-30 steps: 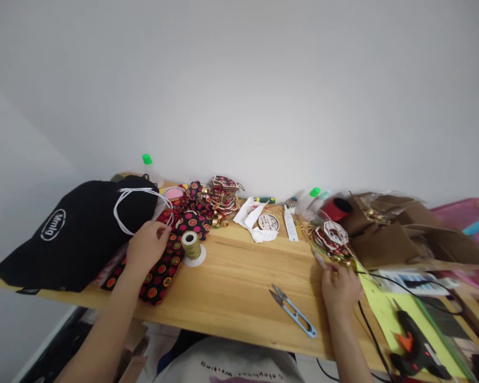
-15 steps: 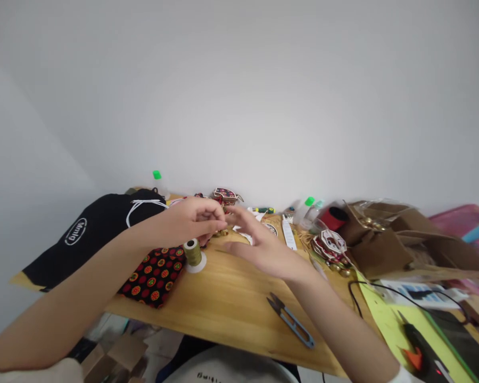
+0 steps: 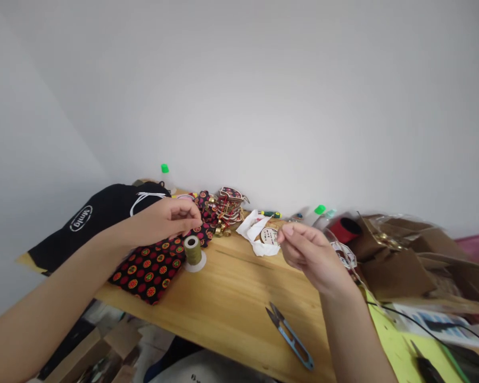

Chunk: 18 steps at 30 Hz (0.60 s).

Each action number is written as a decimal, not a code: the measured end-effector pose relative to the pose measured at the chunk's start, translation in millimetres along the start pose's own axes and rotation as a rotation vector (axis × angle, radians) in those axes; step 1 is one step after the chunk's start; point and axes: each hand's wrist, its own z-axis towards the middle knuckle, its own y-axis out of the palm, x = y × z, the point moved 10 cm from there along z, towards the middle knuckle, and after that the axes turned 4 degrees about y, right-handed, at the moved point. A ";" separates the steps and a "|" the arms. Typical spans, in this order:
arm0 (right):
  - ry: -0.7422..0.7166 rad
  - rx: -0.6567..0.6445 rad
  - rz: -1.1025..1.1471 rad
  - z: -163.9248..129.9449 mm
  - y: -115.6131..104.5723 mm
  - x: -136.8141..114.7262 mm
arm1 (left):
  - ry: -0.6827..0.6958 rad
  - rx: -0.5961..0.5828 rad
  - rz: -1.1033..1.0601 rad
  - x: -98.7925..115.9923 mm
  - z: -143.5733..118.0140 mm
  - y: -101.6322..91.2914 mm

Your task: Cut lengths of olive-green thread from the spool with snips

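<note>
Pinching left hand (image 3: 155, 223): it is reaching in over the flowery cloth (image 3: 147, 274), back side up, with its thumb and finger meeting in a tiny pinch.
Spool (image 3: 193, 254): it is standing upright on the counter (image 3: 239, 298), just below the left fingers and a bit toward the near edge; its long side is pointing up, and the left hand is hanging closer to it.
Right hand (image 3: 313, 258): it is hanging over the counter, well apart from the left, thumb on top, fingers curling in and pressing close together beside the white paper (image 3: 249, 226).
Both pinches: they are looking narrow, but I can't tell if they are holding something thin.
Snips (image 3: 289, 335): they are lying flat below the right hand, blades pointing away.
</note>
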 end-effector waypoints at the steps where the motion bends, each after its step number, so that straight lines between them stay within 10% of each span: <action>1: -0.034 0.024 -0.070 -4.1 -2.8 -5.0 | 0.001 -0.021 0.025 -4.4 -1.7 2.4; 7: -0.166 0.026 -0.456 -16.8 6.1 -10.7 | 0.102 -0.060 0.225 -2.4 -3.1 30.5; 14: -0.151 0.030 -0.446 -13.4 -5.9 0.9 | 0.192 -0.145 0.097 25.5 18.3 105.2; 18: -0.193 0.067 -0.438 -23.1 -22.1 -11.1 | 0.154 -0.109 0.058 22.5 30.2 115.0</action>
